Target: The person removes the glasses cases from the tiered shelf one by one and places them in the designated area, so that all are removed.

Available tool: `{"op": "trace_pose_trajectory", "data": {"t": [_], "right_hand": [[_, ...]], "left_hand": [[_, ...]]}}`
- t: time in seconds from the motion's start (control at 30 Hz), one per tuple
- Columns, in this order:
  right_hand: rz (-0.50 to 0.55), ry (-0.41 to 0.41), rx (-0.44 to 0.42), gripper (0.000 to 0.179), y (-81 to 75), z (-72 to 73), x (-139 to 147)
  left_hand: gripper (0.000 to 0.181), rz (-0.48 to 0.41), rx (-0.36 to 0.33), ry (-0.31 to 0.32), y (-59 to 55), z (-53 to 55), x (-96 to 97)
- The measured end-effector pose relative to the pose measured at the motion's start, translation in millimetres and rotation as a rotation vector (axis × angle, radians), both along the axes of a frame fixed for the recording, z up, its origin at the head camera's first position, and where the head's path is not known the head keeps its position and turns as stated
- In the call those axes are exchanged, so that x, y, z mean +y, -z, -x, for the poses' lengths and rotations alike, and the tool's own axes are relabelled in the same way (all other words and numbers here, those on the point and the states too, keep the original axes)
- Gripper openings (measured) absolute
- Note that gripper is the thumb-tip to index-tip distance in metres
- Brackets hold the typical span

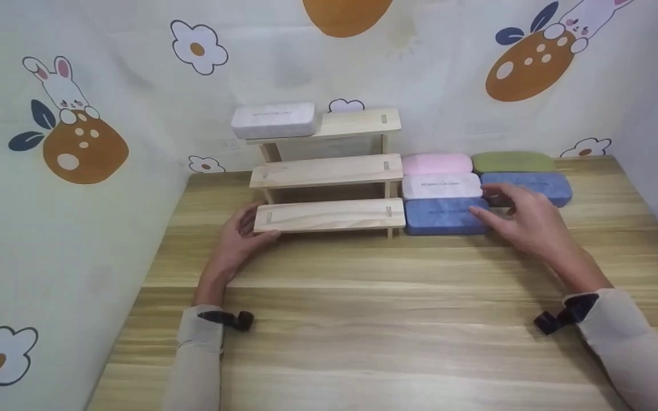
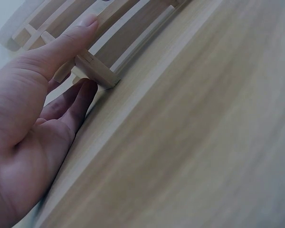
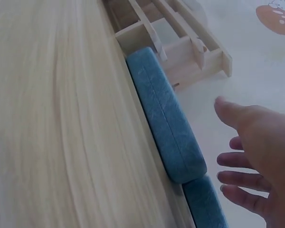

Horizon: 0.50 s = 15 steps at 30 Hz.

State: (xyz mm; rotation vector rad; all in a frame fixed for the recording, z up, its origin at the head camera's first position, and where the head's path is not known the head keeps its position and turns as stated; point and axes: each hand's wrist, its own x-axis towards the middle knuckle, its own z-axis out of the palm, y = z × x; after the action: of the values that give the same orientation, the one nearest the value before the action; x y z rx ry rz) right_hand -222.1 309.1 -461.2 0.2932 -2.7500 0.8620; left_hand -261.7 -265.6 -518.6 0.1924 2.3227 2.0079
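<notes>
A three-step wooden display stand [image 1: 329, 171] rests on the table. My left hand [image 1: 243, 237] holds the left end of its lowest step, with the thumb along the front edge; in the left wrist view the thumb [image 2: 71, 40] lies against the wood and the fingers reach behind. To the stand's right lies a blue glasses case [image 1: 440, 220]. Over that case's right end is my right hand [image 1: 529, 220], thumb and fingers spread and nothing between them. In the right wrist view this blue case [image 3: 164, 114] shows a side seam. A white glasses case [image 1: 442, 185] lies directly behind it.
Another white case [image 1: 275, 120] sits on the left of the top step. Pink [image 1: 437, 163], green [image 1: 514, 161] and second blue [image 1: 552, 185] cases lie packed at the table's back. A patterned wall covering [image 1: 260, 57] rises behind the wooden table [image 1: 374, 319].
</notes>
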Motion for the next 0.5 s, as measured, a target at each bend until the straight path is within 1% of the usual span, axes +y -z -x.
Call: {"op": "trace_pose_trajectory", "data": {"t": [0.13,0.2,0.33,0.5], "right_hand": [[0.054,-0.023,0.068,0.050,-5.1,-0.4,-8.5],[0.073,-0.028,0.090,0.046,-8.0,-0.7,-12.5],[0.102,-0.041,0.107,0.044,-13.4,-0.4,-19.4],[0.130,-0.098,0.130,0.044,-21.7,5.3,-27.6]], "left_hand": [[0.093,0.003,-0.006,-0.008,0.3,-0.4,-0.5],[0.093,0.003,-0.008,-0.011,0.3,-0.4,-0.6],[0.093,-0.007,-0.007,-0.007,-0.4,-0.8,0.4],[0.093,-0.009,-0.005,-0.004,-1.8,-1.8,0.9]]}}
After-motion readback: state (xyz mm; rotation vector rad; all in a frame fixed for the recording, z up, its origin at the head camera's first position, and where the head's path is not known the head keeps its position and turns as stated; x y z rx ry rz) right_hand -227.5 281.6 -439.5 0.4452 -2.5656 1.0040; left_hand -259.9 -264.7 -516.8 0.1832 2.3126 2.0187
